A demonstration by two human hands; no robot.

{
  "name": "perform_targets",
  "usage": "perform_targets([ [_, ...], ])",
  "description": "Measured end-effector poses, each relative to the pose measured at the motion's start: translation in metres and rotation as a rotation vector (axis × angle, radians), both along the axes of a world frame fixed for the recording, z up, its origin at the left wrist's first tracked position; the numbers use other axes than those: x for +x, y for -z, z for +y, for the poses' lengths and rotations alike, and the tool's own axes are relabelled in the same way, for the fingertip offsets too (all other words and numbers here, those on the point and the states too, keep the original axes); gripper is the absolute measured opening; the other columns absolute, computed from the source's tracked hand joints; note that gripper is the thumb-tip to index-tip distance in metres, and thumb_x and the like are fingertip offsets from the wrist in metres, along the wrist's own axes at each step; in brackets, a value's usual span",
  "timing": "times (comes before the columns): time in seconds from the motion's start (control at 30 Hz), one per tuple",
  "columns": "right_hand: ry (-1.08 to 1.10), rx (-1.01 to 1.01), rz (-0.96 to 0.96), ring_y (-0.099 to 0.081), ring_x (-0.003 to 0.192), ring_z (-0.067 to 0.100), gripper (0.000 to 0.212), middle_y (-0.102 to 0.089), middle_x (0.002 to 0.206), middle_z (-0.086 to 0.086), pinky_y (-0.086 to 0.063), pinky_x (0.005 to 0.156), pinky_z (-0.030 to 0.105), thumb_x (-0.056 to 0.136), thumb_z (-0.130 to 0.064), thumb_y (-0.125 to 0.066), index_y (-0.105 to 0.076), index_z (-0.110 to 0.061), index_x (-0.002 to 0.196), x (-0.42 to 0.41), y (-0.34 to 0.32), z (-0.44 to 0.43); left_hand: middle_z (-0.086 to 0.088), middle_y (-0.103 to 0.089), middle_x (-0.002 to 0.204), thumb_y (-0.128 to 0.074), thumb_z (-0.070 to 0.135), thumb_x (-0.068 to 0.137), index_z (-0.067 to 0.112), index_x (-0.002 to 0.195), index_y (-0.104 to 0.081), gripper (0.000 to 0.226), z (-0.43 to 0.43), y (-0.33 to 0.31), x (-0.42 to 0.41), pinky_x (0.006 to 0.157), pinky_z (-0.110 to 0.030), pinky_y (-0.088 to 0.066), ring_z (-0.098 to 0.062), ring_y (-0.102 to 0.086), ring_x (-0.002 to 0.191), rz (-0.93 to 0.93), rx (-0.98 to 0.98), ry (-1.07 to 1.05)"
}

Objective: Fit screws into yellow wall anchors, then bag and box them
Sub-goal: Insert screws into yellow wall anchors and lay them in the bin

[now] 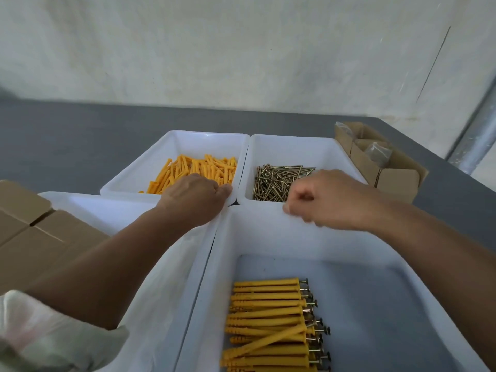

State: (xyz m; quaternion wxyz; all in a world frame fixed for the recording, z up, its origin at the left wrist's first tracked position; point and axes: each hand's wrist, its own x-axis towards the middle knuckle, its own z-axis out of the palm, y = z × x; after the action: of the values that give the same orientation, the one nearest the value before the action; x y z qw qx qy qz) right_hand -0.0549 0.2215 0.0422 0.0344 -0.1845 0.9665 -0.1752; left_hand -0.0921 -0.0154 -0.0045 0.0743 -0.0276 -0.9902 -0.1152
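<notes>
A grey surface (pixel 80 135) against a pale wall carries four white bins. Your left hand (pixel 194 196) reaches into the far-left bin (pixel 171 146) of yellow anchors (pixel 198 170); its grip cannot be determined. Your right hand (pixel 326 200), loosely curled and blurred, hovers at the screws (pixel 276 181) in the far-right bin (pixel 295 146); any contents cannot be determined. Risk: pinching several tangled screws together. Fitted anchors (pixel 268 326) lie in the near bin (pixel 402 291).

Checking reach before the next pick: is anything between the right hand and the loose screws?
Nothing visible. The right hand hovers over the near edge of the screw bin, with the screws lying uncovered just beyond its fingers. The left hand is over the anchor bin, well aside.
</notes>
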Motion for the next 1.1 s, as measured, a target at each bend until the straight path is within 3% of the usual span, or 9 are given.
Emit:
perform_targets([
  [0.1, 0.152, -0.135, 0.13, -0.048, 0.058, 0.011, 0.036, -0.053, 0.06, -0.007, -0.032, 0.052, 0.026, 0.096, -0.043, -0.054, -0.057, -0.019, 0.069, -0.019, 0.013, 0.01, 0.006, -0.041, 0.078, -0.028, 0.052, 0.101, 0.019, 0.079, -0.06, 0.051, 0.001, 0.0, 0.0, 0.072, -0.032, -0.034, -0.017, -0.046, 0.083, -0.017, -0.019, -0.003],
  [0.23, 0.199, -0.044, 0.007, -0.05, 0.066, 0.015, 0.047, -0.053, 0.069, -0.001, -0.031, 0.056, 0.029, 0.101, -0.048, -0.039, -0.049, -0.014, 0.07, -0.038, 0.03, 0.008, 0.005, -0.042, 0.083, -0.026, 0.052, 0.101, 0.019, 0.089, -0.064, 0.051, 0.001, 0.001, 0.0, 0.074, -0.032, -0.035, -0.018, -0.048, 0.089, -0.033, -0.033, 0.002],
  [0.37, 0.167, 0.138, -0.147, -0.05, 0.122, 0.026, 0.058, -0.058, 0.132, 0.006, -0.037, 0.094, 0.035, 0.103, -0.053, -0.02, -0.063, -0.017, 0.119, -0.052, 0.03, -0.007, 0.001, -0.046, 0.089, -0.025, 0.054, 0.101, 0.019, 0.089, -0.064, 0.054, 0.0, 0.001, -0.001, 0.076, -0.033, -0.036, -0.019, -0.049, 0.09, -0.044, -0.029, -0.001],
  [0.47, 0.198, 0.128, -0.268, -0.04, 0.136, 0.024, 0.059, -0.045, 0.149, 0.002, -0.029, 0.107, 0.038, 0.102, -0.057, -0.02, -0.057, -0.027, 0.135, -0.059, 0.027, -0.015, 0.002, -0.047, 0.084, -0.026, 0.054, 0.101, 0.016, 0.081, -0.063, 0.056, 0.0, 0.002, -0.002, 0.071, -0.032, -0.034, -0.018, -0.049, 0.083, -0.03, -0.044, -0.006],
  [0.6, 0.212, 0.139, -0.331, -0.047, 0.125, 0.024, 0.05, -0.052, 0.139, 0.004, -0.031, 0.092, 0.033, 0.102, -0.052, -0.029, -0.065, -0.025, 0.125, -0.064, 0.026, -0.021, 0.002, -0.046, 0.074, -0.031, 0.053, 0.1, 0.014, 0.065, -0.055, 0.058, 0.002, 0.001, -0.002, 0.056, -0.03, -0.029, -0.012, -0.045, 0.067, -0.002, -0.011, -0.033],
  [0.8, 0.261, 0.129, -0.206, -0.051, 0.077, 0.018, 0.036, -0.055, 0.084, 0.003, -0.034, 0.06, 0.03, 0.095, -0.045, -0.047, -0.06, -0.015, 0.079, -0.071, 0.034, -0.021, -0.004, -0.049, 0.061, -0.05, 0.042, 0.095, 0.009, 0.057, -0.052, 0.05, 0.0, 0.0, -0.001, 0.046, -0.028, -0.026, -0.013, -0.042, 0.055, 0.068, 0.111, -0.095],
  [0.9, 0.317, 0.037, -0.111, -0.057, 0.079, 0.022, 0.034, -0.061, 0.083, 0.005, -0.042, 0.061, 0.03, 0.09, -0.04, -0.058, -0.063, -0.009, 0.079, -0.069, 0.034, -0.019, -0.005, -0.067, 0.075, -0.057, 0.036, 0.092, 0.01, 0.08, -0.073, 0.033, 0.001, -0.002, 0.001, 0.048, -0.022, -0.033, -0.009, -0.047, 0.061, 0.142, 0.136, -0.098],
  [0.97, 0.337, -0.067, -0.042, -0.062, 0.089, 0.02, 0.021, -0.07, 0.093, 0.002, -0.048, 0.073, 0.029, 0.089, -0.032, -0.063, -0.074, -0.013, 0.089, -0.067, 0.034, -0.016, 0.002, -0.069, 0.082, -0.059, 0.033, 0.091, 0.015, 0.092, -0.076, 0.024, 0.002, -0.003, 0.003, 0.052, -0.023, -0.034, -0.007, -0.049, 0.066, 0.185, 0.175, -0.1],
  [1.1, 0.362, -0.245, 0.087, -0.057, 0.09, 0.012, 0.013, -0.067, 0.097, -0.012, -0.041, 0.071, 0.022, 0.088, -0.017, -0.064, -0.073, -0.026, 0.09, -0.059, 0.034, -0.009, 0.003, -0.071, 0.1, -0.06, 0.029, 0.09, 0.02, 0.103, -0.072, 0.02, 0.001, -0.003, 0.003, 0.066, -0.024, -0.036, -0.011, -0.051, 0.08, 0.261, 0.204, -0.123],
])
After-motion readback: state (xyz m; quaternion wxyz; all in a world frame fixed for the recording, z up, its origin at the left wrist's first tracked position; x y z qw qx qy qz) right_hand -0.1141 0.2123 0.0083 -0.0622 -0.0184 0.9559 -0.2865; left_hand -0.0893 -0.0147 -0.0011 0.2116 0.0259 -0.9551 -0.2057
